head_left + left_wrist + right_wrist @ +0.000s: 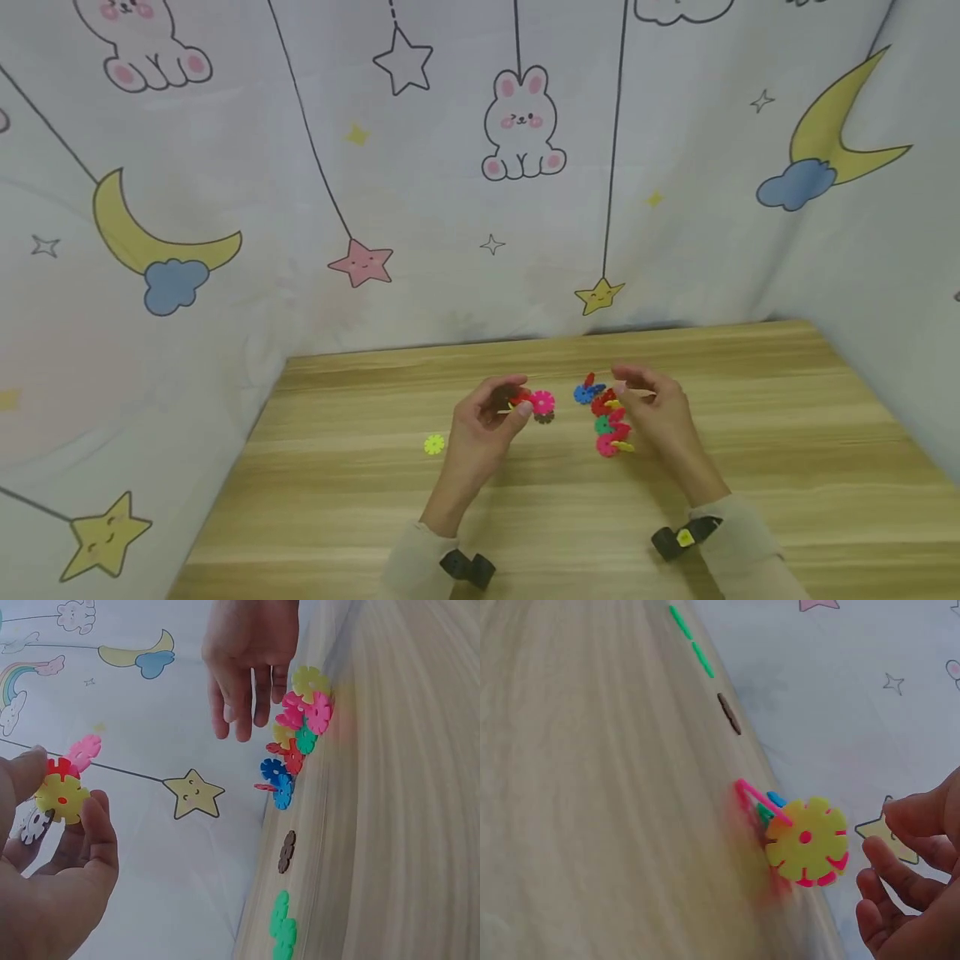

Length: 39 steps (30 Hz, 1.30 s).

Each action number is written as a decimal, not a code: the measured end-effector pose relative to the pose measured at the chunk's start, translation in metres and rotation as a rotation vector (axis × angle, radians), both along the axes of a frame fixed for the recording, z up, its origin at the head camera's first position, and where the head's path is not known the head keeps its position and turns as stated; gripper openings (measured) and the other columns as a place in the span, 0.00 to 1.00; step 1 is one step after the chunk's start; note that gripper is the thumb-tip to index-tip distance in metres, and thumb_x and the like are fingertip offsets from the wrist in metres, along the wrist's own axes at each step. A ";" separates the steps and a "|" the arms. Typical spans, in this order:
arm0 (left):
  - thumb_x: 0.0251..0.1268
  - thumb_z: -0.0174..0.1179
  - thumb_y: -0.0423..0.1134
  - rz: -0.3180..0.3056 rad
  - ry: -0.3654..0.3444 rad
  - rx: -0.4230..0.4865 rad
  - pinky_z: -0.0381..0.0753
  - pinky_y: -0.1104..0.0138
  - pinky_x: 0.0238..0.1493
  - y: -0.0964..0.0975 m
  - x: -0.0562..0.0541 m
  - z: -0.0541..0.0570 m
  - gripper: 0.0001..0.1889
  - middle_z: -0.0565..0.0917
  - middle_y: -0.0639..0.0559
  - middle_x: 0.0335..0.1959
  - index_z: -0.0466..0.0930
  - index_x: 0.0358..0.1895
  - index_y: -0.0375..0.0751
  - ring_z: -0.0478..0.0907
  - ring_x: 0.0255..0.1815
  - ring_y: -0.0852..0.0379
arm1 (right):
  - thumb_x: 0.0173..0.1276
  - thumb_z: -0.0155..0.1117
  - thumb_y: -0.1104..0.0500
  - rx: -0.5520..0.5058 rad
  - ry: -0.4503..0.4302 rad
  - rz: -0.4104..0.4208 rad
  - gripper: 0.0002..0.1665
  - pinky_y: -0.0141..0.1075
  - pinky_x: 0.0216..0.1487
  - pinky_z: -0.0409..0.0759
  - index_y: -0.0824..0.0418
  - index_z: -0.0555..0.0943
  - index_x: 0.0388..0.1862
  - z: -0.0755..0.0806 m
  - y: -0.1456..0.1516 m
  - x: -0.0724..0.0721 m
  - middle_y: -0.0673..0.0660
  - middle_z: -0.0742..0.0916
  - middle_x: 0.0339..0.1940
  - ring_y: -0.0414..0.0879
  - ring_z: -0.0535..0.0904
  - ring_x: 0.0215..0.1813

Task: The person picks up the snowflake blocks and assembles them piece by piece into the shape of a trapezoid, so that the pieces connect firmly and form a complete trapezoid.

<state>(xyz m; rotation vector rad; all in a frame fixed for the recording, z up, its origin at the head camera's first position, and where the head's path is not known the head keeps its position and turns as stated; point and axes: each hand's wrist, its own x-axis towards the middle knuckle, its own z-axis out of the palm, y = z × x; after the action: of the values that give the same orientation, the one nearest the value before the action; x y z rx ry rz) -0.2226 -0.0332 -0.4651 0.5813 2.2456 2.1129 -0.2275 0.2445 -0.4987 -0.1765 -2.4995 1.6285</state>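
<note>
My left hand pinches a small cluster of notched plastic snowflake discs. The left wrist view shows a yellow disc in front, with a red disc, a pink disc and a greyish-white disc around it. Thumb and fingers wrap the edges of this cluster, above the table. My right hand holds nothing; its fingers are loosely bent beside a row of joined discs on the table. That row runs through red, green, pink and yellow, with blue discs at its far end.
On the wooden table, a lone yellow-green disc lies left of my left hand. Brown discs and green discs lie flat near the back edge. A printed curtain hangs behind the table.
</note>
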 end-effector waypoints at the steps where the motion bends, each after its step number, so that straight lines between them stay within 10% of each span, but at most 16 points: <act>1: 0.74 0.70 0.35 -0.003 0.004 -0.001 0.87 0.71 0.54 0.000 -0.001 -0.001 0.19 0.88 0.40 0.58 0.84 0.64 0.45 0.85 0.54 0.60 | 0.82 0.64 0.55 0.023 -0.006 0.005 0.21 0.26 0.53 0.80 0.61 0.82 0.69 -0.004 0.000 -0.003 0.63 0.85 0.69 0.56 0.78 0.68; 7: 0.74 0.69 0.34 -0.015 0.022 0.004 0.86 0.71 0.51 -0.001 -0.004 -0.004 0.19 0.87 0.38 0.56 0.83 0.65 0.44 0.85 0.51 0.61 | 0.75 0.72 0.60 0.108 0.047 0.074 0.25 0.30 0.40 0.79 0.59 0.83 0.69 -0.021 -0.011 -0.025 0.64 0.85 0.68 0.63 0.81 0.65; 14: 0.73 0.70 0.34 0.012 -0.008 0.012 0.86 0.71 0.52 -0.001 -0.003 -0.006 0.19 0.88 0.38 0.56 0.84 0.64 0.45 0.85 0.51 0.60 | 0.68 0.78 0.61 0.228 0.052 0.163 0.32 0.41 0.54 0.80 0.58 0.81 0.70 -0.025 -0.019 -0.038 0.62 0.88 0.66 0.57 0.83 0.58; 22: 0.74 0.70 0.35 -0.003 -0.028 0.012 0.87 0.71 0.53 0.000 -0.004 -0.007 0.18 0.88 0.38 0.56 0.83 0.64 0.46 0.85 0.52 0.61 | 0.61 0.85 0.61 0.287 0.057 0.201 0.35 0.38 0.46 0.78 0.58 0.83 0.67 -0.025 -0.014 -0.038 0.62 0.89 0.62 0.50 0.81 0.46; 33: 0.75 0.68 0.35 -0.028 -0.003 0.008 0.86 0.72 0.52 -0.002 -0.004 -0.010 0.18 0.87 0.39 0.56 0.83 0.65 0.46 0.84 0.51 0.62 | 0.67 0.77 0.68 0.320 0.139 0.208 0.21 0.34 0.37 0.76 0.57 0.89 0.58 -0.028 -0.015 -0.040 0.56 0.92 0.40 0.44 0.78 0.35; 39: 0.76 0.68 0.36 -0.018 -0.013 0.008 0.87 0.71 0.53 -0.003 -0.004 -0.008 0.17 0.87 0.38 0.57 0.83 0.64 0.45 0.85 0.53 0.61 | 0.72 0.75 0.61 0.216 0.155 0.211 0.21 0.36 0.46 0.81 0.55 0.88 0.63 -0.017 -0.021 -0.038 0.55 0.93 0.45 0.48 0.85 0.44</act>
<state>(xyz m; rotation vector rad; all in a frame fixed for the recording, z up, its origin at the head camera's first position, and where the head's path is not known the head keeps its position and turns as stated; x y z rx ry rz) -0.2264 -0.0363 -0.4733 0.5842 2.2173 2.1119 -0.2656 0.2235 -0.5161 0.2374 -2.6197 1.3645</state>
